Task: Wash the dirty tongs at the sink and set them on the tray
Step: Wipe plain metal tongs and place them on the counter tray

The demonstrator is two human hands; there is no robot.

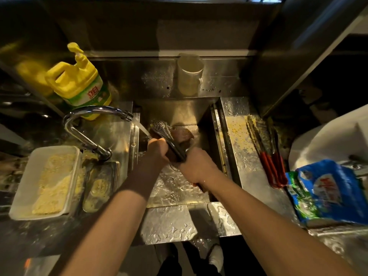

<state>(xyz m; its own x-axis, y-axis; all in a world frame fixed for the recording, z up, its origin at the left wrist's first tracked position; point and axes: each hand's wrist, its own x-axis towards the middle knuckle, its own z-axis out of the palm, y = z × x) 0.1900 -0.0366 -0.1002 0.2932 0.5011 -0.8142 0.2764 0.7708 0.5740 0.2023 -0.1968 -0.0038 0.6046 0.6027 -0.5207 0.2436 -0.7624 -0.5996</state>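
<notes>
Metal tongs [161, 127] with perforated heads are held over the steel sink [175, 188], their heads just beside the running water stream [141, 128]. My left hand [157, 151] grips the tongs' metal arms near the middle. My right hand [196, 166] grips the handle end, and a bit of red handle shows below my palm. A brown pad or cloth [184, 136] lies under the tongs; whether either hand holds it is hidden. Two more red-handled tongs [268, 158] lie on the crumb-covered steel tray surface [237, 128] right of the sink.
The curved faucet [87, 124] stands left of the sink, with a yellow detergent jug [79, 82] behind it. A white tub of crumbs [23, 186] and a small smeared metal tray [99, 186] sit at left. A plastic cup [189, 74] stands behind; a blue bag [328, 192] lies at right.
</notes>
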